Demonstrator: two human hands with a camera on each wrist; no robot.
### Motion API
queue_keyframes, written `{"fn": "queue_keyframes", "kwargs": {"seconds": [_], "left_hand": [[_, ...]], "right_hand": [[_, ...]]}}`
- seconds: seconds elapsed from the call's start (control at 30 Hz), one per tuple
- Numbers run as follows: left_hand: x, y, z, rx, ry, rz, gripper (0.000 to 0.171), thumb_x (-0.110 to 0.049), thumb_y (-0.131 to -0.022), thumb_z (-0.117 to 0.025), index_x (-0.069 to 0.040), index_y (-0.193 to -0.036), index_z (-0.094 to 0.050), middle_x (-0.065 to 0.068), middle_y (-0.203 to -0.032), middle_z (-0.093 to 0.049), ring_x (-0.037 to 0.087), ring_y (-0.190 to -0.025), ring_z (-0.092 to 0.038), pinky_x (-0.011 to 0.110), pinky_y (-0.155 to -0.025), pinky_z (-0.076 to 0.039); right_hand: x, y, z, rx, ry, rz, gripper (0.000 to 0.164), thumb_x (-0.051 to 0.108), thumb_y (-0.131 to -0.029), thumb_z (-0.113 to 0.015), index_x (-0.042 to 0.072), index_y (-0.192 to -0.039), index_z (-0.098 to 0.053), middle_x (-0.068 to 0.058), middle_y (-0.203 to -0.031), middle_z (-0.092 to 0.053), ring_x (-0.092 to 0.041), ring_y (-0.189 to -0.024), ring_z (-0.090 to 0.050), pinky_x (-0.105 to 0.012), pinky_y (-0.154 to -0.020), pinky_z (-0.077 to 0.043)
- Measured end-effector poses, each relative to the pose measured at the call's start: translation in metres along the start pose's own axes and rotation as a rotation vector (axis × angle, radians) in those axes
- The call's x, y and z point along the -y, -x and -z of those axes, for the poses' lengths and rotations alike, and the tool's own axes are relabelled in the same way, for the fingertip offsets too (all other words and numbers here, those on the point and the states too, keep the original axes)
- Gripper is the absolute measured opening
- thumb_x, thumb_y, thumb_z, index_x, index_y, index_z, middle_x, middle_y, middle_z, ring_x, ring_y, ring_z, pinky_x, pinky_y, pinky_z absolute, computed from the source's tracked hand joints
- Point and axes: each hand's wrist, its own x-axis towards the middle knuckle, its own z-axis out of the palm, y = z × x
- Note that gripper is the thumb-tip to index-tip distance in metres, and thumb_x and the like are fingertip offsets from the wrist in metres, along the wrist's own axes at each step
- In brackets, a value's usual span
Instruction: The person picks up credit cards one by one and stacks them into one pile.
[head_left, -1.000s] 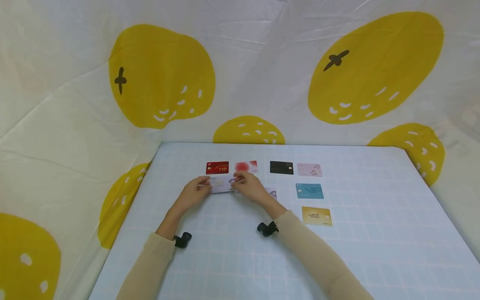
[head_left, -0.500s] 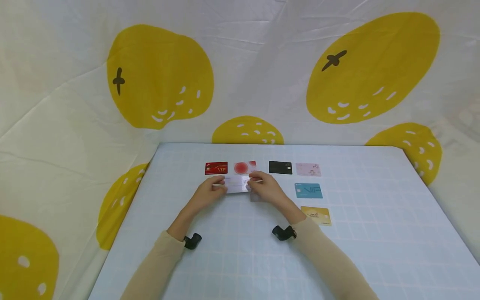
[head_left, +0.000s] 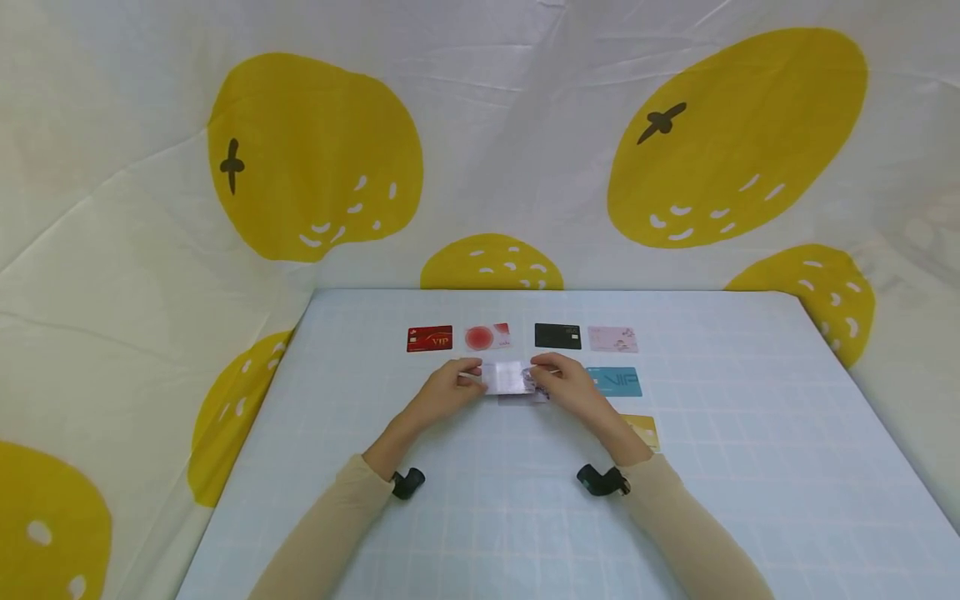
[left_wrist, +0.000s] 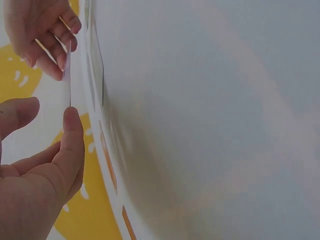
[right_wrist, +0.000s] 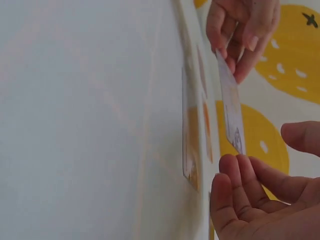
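A pale lavender card (head_left: 507,377) with a dark figure at its right end is held between both hands, above the table. My left hand (head_left: 450,389) holds its left end, and my right hand (head_left: 572,389) has its fingertips at the right end. Under it lies a second pale card (head_left: 517,400), mostly covered in the head view. The right wrist view shows the raised card (right_wrist: 231,100) apart from the lying card (right_wrist: 191,130). In the left wrist view, a fingertip of the left hand (left_wrist: 47,170) meets the edge of the raised card (left_wrist: 67,92).
Behind the hands lie a red VIP card (head_left: 430,338), a white card with a red circle (head_left: 483,337), a black card (head_left: 557,336) and a pink card (head_left: 613,339). A teal card (head_left: 618,382) and a gold card (head_left: 642,430) lie to the right, partly behind the right arm.
Both hands have moved right together with the lavender card, from below the red VIP card to over the lying pale card. The right arm now covers part of the teal and gold cards.
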Motion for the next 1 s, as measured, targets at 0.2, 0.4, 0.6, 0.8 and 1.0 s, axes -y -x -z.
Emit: {"fn": "queue_keyframes", "kwargs": {"seconds": [0.2,0.4,0.6,0.8,1.0], "left_hand": [[-0.002,-0.004,-0.011,0.03,-0.009,-0.007,0.049,-0.018,-0.095,-0.069,-0.004,-0.14,-0.055,0.008,-0.123,-0.062,0.024,-0.11,-0.063,0.037,-0.092,-0.053],[0.0,-0.009,-0.018,0.07,-0.059,-0.021,0.049,-0.019,-0.096,-0.068,-0.003,-0.14,-0.055,0.007,-0.123,-0.061,0.022,-0.109,-0.062,0.037,-0.092,-0.052],[0.0,-0.011,-0.021,0.1,-0.116,-0.026,0.048,-0.02,-0.096,-0.067,-0.004,-0.14,-0.055,0.005,-0.122,-0.061,0.02,-0.105,-0.06,0.035,-0.091,-0.052],[-0.004,-0.012,-0.023,0.117,-0.174,-0.021,0.047,-0.022,-0.096,-0.068,-0.005,-0.139,-0.057,0.004,-0.119,-0.061,0.019,-0.102,-0.057,0.033,-0.09,-0.052],[-0.005,-0.014,-0.023,0.143,-0.198,-0.022,0.046,-0.019,-0.096,-0.068,-0.002,-0.137,-0.057,0.004,-0.114,-0.06,0.021,-0.101,-0.055,0.034,-0.092,-0.05]], "right_hand": [[-0.011,0.003,0.007,0.006,-0.016,-0.044,0.041,0.036,-0.101,-0.059,0.011,-0.134,-0.06,-0.006,-0.126,-0.062,-0.026,-0.109,-0.057,-0.044,-0.092,-0.048],[-0.015,0.007,0.011,0.004,-0.031,-0.083,0.04,0.035,-0.101,-0.058,0.01,-0.133,-0.06,-0.007,-0.125,-0.063,-0.024,-0.106,-0.059,-0.043,-0.093,-0.048],[-0.013,0.01,0.012,0.008,-0.034,-0.128,0.039,0.035,-0.102,-0.057,0.012,-0.133,-0.06,-0.006,-0.125,-0.062,-0.023,-0.106,-0.061,-0.043,-0.093,-0.049],[-0.015,0.009,0.013,0.01,-0.019,-0.136,0.039,0.036,-0.102,-0.057,0.011,-0.132,-0.06,-0.007,-0.124,-0.062,-0.024,-0.106,-0.06,-0.045,-0.094,-0.048],[-0.018,0.008,0.012,0.002,0.033,-0.105,0.039,0.035,-0.101,-0.058,0.008,-0.129,-0.062,-0.008,-0.122,-0.064,-0.025,-0.104,-0.061,-0.045,-0.093,-0.049]]}}
